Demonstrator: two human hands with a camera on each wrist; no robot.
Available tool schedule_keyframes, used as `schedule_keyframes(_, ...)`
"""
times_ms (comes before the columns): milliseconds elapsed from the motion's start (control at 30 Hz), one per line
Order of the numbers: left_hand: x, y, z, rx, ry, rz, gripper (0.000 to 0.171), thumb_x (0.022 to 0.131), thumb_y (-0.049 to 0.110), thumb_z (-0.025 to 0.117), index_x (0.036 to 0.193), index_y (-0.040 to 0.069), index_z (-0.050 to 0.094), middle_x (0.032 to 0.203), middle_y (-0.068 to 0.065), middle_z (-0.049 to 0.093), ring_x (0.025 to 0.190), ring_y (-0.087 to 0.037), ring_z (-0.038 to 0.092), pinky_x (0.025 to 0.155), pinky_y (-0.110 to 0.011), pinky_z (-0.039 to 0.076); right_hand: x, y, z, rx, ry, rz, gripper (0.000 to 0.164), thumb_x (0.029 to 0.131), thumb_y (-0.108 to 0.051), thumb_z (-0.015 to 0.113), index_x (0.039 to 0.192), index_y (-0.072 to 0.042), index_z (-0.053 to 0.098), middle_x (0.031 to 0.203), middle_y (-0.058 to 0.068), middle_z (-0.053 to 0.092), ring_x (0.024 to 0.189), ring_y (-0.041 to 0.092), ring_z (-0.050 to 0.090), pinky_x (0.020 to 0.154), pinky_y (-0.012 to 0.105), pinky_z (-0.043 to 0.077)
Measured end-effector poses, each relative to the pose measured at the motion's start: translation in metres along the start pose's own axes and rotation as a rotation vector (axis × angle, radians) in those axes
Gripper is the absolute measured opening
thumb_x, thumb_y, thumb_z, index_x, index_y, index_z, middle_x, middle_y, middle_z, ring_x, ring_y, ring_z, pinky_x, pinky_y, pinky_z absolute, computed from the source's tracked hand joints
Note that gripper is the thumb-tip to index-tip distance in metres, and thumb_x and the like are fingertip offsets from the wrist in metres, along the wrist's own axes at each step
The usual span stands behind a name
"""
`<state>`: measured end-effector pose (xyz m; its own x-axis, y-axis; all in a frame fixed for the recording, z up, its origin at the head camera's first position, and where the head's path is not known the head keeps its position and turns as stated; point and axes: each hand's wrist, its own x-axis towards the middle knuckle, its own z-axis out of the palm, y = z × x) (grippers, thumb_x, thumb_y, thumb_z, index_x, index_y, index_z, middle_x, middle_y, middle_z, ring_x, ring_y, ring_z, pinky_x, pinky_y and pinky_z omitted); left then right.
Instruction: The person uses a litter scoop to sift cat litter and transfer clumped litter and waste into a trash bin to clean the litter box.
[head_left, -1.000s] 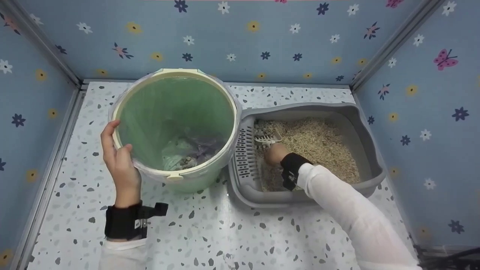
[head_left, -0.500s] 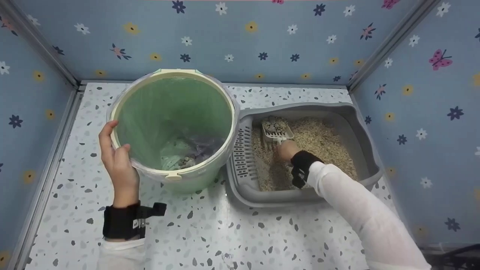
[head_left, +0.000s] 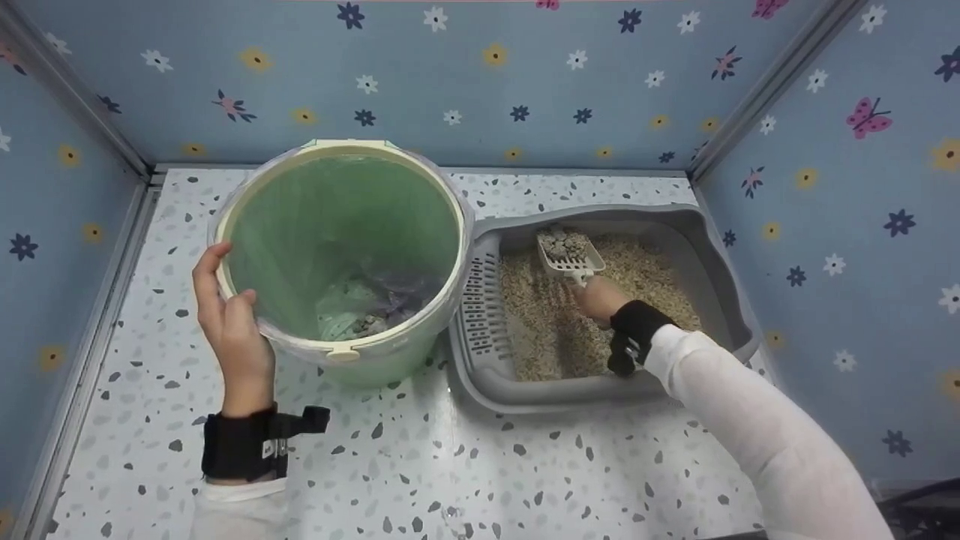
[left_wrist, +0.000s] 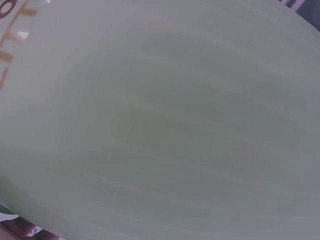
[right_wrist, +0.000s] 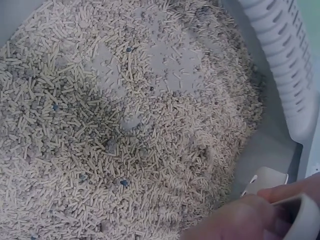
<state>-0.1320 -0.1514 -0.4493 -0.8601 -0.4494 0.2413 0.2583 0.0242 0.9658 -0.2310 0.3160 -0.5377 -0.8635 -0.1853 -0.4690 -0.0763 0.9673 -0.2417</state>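
Note:
My right hand (head_left: 604, 300) grips the handle of a white litter scoop (head_left: 589, 262) above the right-hand tray. Greyish clumps of cat litter (head_left: 564, 244) lie in its slotted head. Beneath is a grey litter box (head_left: 540, 395) filled with pale pellet litter (head_left: 652, 277). In the right wrist view, the fingers (right_wrist: 245, 220) wrap the handle at the lower right. With my left hand (head_left: 244, 352) I hold the rim of a green trash bin (head_left: 390, 364), thumb on the inner side. A clear liner covers that rim. The bin's pale wall (left_wrist: 175, 125) fills the left wrist view.
Crumpled purple and clear plastic (head_left: 390, 292) with some clumps lies in the bin's bottom. The litter box's slotted step (head_left: 480, 307) borders the bin. Flower-patterned walls (head_left: 480, 82) enclose the speckled floor (head_left: 405, 465) at the back and sides.
The scoop, low in the litter at first, has risen and moved right, carrying clumps in its head. My left hand stays on the bin rim. The whole view has shifted slightly.

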Motion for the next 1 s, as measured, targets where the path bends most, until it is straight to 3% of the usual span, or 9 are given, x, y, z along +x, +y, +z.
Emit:
schedule_keyframes(33, 0.000, 0.000, 0.000, 0.001, -0.001, -0.004, 0.060, 0.081, -0.007, 0.027, 0.134, 0.014, 0.045, 0.146, 0.002, 0.035, 0.134, -0.013, 0.031, 0.093, -0.033, 0.030, -0.011, -0.008, -0.008, 0.031, -0.005, 0.003, 0.046, 0.103, -0.026, 0.027, 0.071, -0.002, 0.051, 0.050, -0.005, 0.030, 0.041, 0.009, 0.029, 0.041, 0.028, 0.033)
schedule_keyframes(100, 0.000, -0.001, 0.000, 0.002, -0.001, -0.007, 0.060, 0.081, -0.007, 0.027, 0.135, 0.014, 0.045, 0.147, 0.002, 0.035, 0.134, -0.012, 0.031, 0.093, -0.033, 0.030, -0.038, -0.034, -0.028, 0.245, -0.023, 0.157, 0.044, 0.102, -0.025, 0.035, 0.063, -0.007, 0.045, 0.046, -0.005, 0.031, 0.037, 0.009, 0.029, 0.039, 0.027, 0.033)
schedule_keyframes(233, 0.000, -0.001, 0.000, 0.002, 0.003, -0.004, 0.059, 0.081, -0.007, 0.028, 0.134, 0.014, 0.045, 0.146, 0.002, 0.035, 0.134, -0.012, 0.031, 0.093, -0.032, 0.030, -0.060, -0.042, -0.039, 0.369, -0.020, 0.165, 0.040, 0.103, -0.026, 0.033, 0.066, -0.012, 0.039, 0.044, -0.009, 0.029, 0.034, 0.005, 0.026, 0.035, 0.021, 0.028)
schedule_keyframes(500, 0.000, -0.002, 0.000, -0.011, 0.004, 0.031, 0.061, 0.080, -0.009, 0.027, 0.134, 0.010, 0.045, 0.144, -0.001, 0.038, 0.135, -0.013, 0.031, 0.097, -0.031, 0.029, -0.084, -0.046, -0.041, 0.420, 0.047, 0.182, 0.029, 0.100, -0.028, 0.039, 0.084, -0.006, 0.048, 0.055, -0.005, 0.036, 0.037, 0.006, 0.032, 0.036, 0.021, 0.032)
schedule_keyframes(700, 0.000, -0.003, -0.001, 0.013, 0.014, 0.024, 0.059, 0.081, -0.008, 0.028, 0.134, 0.010, 0.046, 0.145, -0.001, 0.038, 0.135, -0.010, 0.028, 0.093, -0.029, 0.025, -0.102, -0.045, -0.032, 0.338, 0.212, 0.121, 0.033, 0.101, -0.025, 0.040, 0.105, 0.006, 0.048, 0.070, 0.002, 0.040, 0.052, 0.013, 0.038, 0.047, 0.026, 0.034)
schedule_keyframes(1000, 0.000, -0.001, -0.001, -0.003, 0.010, 0.014, 0.059, 0.081, -0.007, 0.027, 0.134, 0.012, 0.045, 0.145, 0.001, 0.037, 0.135, -0.011, 0.030, 0.096, -0.030, 0.028, -0.119, -0.044, -0.012, 0.282, 0.470, 0.036, 0.030, 0.099, -0.021, 0.046, 0.107, 0.009, 0.044, 0.072, 0.007, 0.048, 0.056, 0.018, 0.045, 0.049, 0.032, 0.039)
